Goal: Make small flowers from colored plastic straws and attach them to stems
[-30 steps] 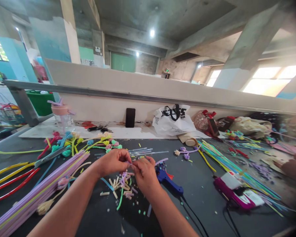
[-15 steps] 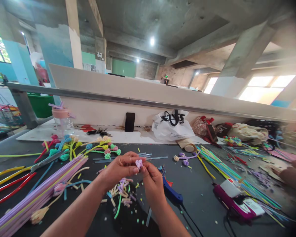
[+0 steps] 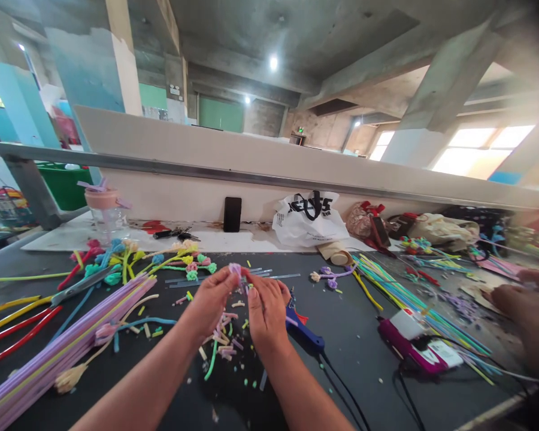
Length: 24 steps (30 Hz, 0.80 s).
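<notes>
My left hand [image 3: 209,302] pinches a small lilac fuzzy flower-like piece [image 3: 235,270] between thumb and fingertips. Close on its right is my right hand [image 3: 269,311], its index finger stretched toward the piece and its thumb apart. Whether that fingertip touches the piece is hard to make out. Below and between the hands lie short cut bits of pipe cleaner [image 3: 227,347] in several colours. A blue glue gun [image 3: 306,332] with a black cord rests just right of my right hand.
Long lilac pipe cleaners [image 3: 67,353] and scissors [image 3: 83,286] lie left, near finished fuzzy flowers [image 3: 117,260]. Clear glue sticks [image 3: 184,281] lie beyond my hands. Right are green and blue pipe cleaners [image 3: 399,293], a purple power strip [image 3: 408,347] and another person's hand [image 3: 514,299].
Both hands held the lilac piece together; now it is raised slightly leftward in my left fingertips. My right hand has turned, with its thumb lifted away. The view has shifted a little.
</notes>
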Tool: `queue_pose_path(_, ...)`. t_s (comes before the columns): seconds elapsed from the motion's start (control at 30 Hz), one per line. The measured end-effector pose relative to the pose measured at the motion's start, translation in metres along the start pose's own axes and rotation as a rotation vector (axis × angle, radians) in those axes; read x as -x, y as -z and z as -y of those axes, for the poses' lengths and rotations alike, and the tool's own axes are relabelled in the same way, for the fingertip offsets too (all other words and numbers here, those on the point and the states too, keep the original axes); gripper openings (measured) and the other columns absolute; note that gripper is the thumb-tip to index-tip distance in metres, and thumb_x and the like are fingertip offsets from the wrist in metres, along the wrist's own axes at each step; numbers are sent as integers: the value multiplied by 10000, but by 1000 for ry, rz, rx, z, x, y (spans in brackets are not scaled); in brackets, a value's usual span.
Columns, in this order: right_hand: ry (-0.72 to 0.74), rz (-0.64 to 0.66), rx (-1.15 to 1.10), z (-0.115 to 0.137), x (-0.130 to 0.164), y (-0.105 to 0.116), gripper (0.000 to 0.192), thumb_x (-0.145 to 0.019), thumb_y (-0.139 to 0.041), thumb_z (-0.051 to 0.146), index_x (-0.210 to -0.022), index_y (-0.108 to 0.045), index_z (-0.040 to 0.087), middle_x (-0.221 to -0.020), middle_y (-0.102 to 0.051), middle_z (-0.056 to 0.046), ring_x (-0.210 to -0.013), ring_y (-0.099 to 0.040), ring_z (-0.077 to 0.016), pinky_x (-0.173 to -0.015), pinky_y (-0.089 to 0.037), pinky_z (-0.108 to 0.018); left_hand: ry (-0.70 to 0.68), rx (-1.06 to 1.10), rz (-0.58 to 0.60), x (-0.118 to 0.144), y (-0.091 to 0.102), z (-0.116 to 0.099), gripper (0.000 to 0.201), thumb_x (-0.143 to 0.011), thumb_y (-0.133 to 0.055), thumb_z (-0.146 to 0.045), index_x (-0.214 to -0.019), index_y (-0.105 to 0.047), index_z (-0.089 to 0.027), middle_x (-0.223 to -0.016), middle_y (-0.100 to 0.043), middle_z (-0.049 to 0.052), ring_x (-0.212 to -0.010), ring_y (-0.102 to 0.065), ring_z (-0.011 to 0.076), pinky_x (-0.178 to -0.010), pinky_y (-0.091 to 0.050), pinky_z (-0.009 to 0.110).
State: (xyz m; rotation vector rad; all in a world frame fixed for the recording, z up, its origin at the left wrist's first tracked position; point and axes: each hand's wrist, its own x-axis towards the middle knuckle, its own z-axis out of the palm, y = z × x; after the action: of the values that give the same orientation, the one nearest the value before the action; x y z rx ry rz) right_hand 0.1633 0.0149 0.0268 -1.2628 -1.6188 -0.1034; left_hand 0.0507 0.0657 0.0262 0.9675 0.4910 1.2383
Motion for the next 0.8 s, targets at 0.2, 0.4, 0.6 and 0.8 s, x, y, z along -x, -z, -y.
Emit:
queue_pose_path(0.2, 171, 78, -57, 13, 5, 6, 229, -861, -368, 167, -876, -594, 201, -829, -642, -29, -829, -560, -164, -871, -298, -367, 184, 180, 2, -5, 27, -41, 137, -827, -505, -161, -894, -619, -125, -656, -509, -2, -527, -463, 60, -628, -490, 241)
queue_pose_path(0.4, 201, 52, -131, 13, 8, 2, 221, -858, -367, 165, -841, -586, 192, -797, -631, -34, -798, -563, -160, -835, -341, -354, 371, 123, 27, 28, 54, -56, 145, -815, -533, -152, -924, -613, -99, -627, -456, -6, -452, -364, 31, -426, -377, 152)
queue_pose_path(0.6, -66, -44, -265, -9, 4, -10, 248, -895, -337, 238, -867, -579, 188, -824, -611, -57, -795, -565, -167, -755, -426, -318, 426, 127, -86, 52, 80, -51, 143, -819, -542, -173, -817, -618, -52, -692, -517, 45, -456, -360, 7, -424, -361, 131)
queue_pose_path(0.8, -173, 30, -343, -3, 3, -21, 240, -875, -389, 293, -923, -598, 184, -771, -603, -40, -680, -553, -155, -667, -452, -291, 400, 228, -42, 58, 101, -44, 118, -814, -555, -198, -799, -583, -85, -709, -523, 36, -459, -381, 8, -463, -389, 141)
